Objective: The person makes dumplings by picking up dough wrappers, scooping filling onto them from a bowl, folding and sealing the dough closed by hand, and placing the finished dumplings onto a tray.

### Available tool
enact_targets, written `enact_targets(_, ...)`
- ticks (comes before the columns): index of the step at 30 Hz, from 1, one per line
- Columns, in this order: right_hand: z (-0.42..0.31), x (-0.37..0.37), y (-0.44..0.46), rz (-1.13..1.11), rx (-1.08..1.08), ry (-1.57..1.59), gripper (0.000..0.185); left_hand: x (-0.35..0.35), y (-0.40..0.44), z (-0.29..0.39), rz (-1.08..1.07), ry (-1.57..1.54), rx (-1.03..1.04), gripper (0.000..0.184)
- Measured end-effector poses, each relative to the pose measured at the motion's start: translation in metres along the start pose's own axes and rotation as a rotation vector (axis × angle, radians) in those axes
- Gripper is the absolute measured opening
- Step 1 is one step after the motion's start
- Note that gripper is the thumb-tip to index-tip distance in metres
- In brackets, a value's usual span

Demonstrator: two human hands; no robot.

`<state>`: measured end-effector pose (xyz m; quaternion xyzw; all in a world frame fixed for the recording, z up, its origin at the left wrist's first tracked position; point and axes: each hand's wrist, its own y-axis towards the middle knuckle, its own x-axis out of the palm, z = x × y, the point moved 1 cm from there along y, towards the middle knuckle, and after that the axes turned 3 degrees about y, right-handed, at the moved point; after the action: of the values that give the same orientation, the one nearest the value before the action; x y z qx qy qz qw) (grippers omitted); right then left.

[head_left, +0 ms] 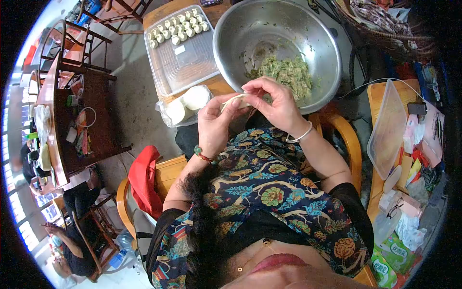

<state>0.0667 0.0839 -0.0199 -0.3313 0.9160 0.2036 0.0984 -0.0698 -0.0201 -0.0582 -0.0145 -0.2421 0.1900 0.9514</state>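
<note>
A folded dumpling (237, 101) of pale dough is pinched between both my hands, above the near rim of the large metal bowl. My left hand (215, 120) has its thumb and fingers closed on the dumpling's left part. From the other side, my right hand (275, 102) pinches its edge with thumb and fingertips. Green chopped filling (286, 74) lies inside the metal bowl (332, 72). Two stacks of round white wrappers (196, 98) sit in a plastic bag just beyond my left hand. Several finished dumplings (180, 28) stand in rows on a clear plastic tray (163, 72).
Wooden chair arms (353, 144) flank me, with red cloth (144, 180) at the left. A side bench (378, 101) holds a clear lid (387, 130), glasses (396, 208) and tissue packs (397, 253). Another table (57, 120) and people are at the left.
</note>
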Motion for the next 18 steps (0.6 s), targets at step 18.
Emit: enact_targets(18,-0.004,-0.004,0.0,-0.057,-0.056,0.006,0.008,-0.003,-0.004,0.024,-0.075,0.301,0.033,0.024)
